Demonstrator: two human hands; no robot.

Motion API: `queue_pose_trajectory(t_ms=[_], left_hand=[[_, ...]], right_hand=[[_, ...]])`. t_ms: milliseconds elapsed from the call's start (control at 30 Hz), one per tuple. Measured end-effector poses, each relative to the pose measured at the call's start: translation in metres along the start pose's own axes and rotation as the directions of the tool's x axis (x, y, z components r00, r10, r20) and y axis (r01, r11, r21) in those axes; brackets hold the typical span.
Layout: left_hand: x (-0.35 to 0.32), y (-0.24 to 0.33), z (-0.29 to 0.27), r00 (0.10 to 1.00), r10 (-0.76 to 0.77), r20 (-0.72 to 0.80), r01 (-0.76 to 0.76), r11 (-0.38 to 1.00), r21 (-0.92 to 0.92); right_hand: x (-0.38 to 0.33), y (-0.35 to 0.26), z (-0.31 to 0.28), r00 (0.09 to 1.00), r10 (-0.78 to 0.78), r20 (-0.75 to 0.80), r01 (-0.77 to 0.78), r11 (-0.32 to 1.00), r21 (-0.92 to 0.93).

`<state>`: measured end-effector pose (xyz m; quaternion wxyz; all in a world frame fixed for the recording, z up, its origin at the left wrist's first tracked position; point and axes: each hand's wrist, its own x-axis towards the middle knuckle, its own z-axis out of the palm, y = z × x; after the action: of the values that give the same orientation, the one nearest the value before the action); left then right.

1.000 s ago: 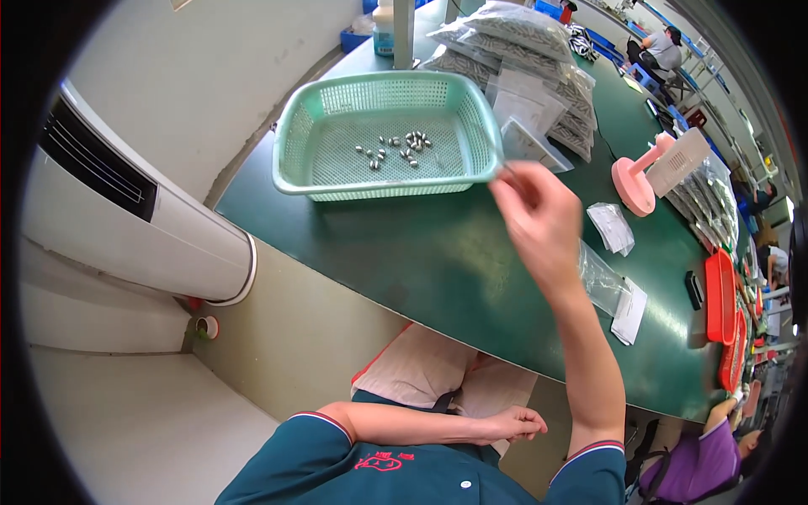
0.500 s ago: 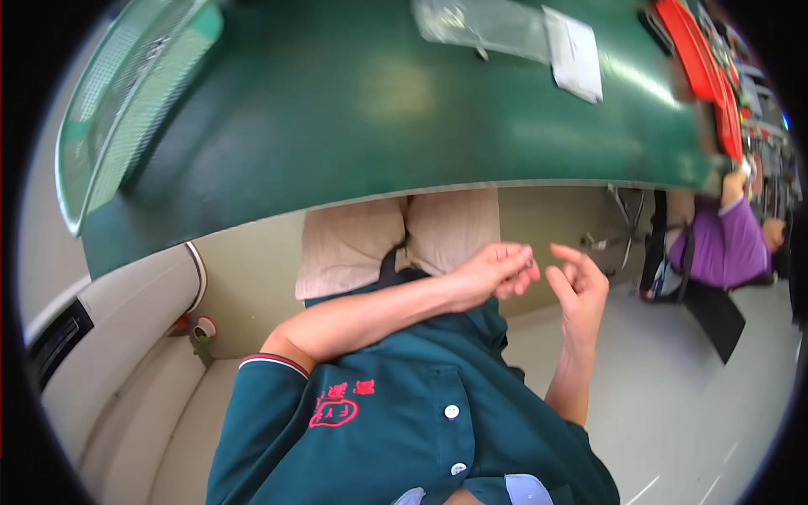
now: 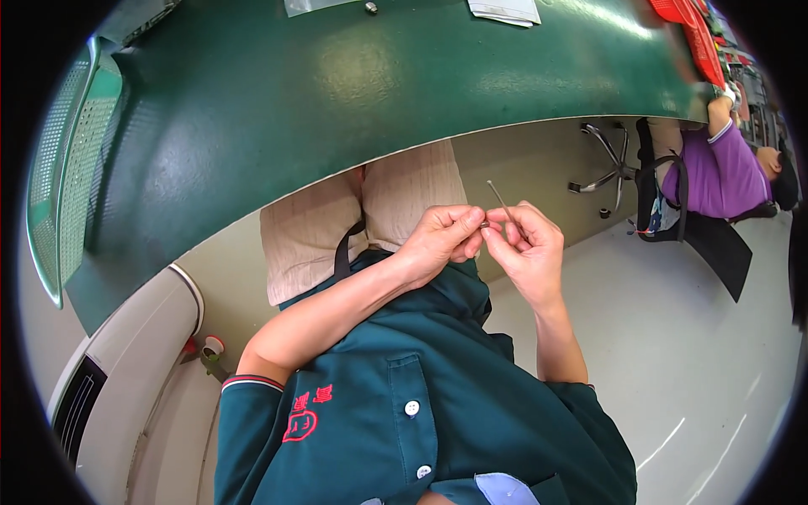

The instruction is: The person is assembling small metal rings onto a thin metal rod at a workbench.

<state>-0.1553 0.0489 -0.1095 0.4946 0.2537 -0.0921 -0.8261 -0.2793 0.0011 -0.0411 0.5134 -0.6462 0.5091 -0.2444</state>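
Observation:
Above my lap, close to the table edge, both hands meet at the fingertips. My left hand [image 3: 439, 240] is closed, thumb and forefinger pinching a small dark metal part [image 3: 484, 225]. My right hand [image 3: 534, 252] is closed around a thin metal rod [image 3: 496, 194], which sticks up and leftward out of its fingers. The right thumb and fingertips touch or nearly touch the small part. Its exact shape and the rod's lower end are hidden by fingers.
The green table [image 3: 278, 126] spans the top. On it are a small metal piece [image 3: 371, 7], a clear plastic bag [image 3: 313, 5], white papers [image 3: 505, 10], a green perforated basket [image 3: 88, 151] at left and a red tray [image 3: 699, 42] at right. A co-worker in purple [image 3: 720, 172] sits at right.
My right hand has come left to meet my left hand, and the thin rod now shows in it. Both hands sit slightly higher in the picture. The view has shifted.

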Motion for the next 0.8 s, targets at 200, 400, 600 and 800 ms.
queue_pose_trajectory(t_ms=[200,400,600,800], left_hand=[[0.0,-0.002,0.001,0.999,-0.008,-0.034,0.012,0.993,0.116],[-0.004,0.005,0.01,0.998,-0.048,-0.026,0.052,0.987,0.152],[-0.002,0.003,0.011,0.999,-0.036,-0.016,0.038,0.985,0.167],[0.001,-0.002,0.01,0.999,-0.047,-0.009,0.048,0.986,0.162]], right_hand=[[-0.002,0.007,-0.007,0.99,0.129,0.048,-0.133,0.986,0.101],[0.0,0.028,-0.026,0.882,0.375,0.285,-0.469,0.646,0.602],[-0.004,0.048,-0.028,0.813,0.369,0.45,-0.57,0.348,0.744],[-0.007,0.057,-0.031,0.802,0.348,0.486,-0.588,0.313,0.746]])
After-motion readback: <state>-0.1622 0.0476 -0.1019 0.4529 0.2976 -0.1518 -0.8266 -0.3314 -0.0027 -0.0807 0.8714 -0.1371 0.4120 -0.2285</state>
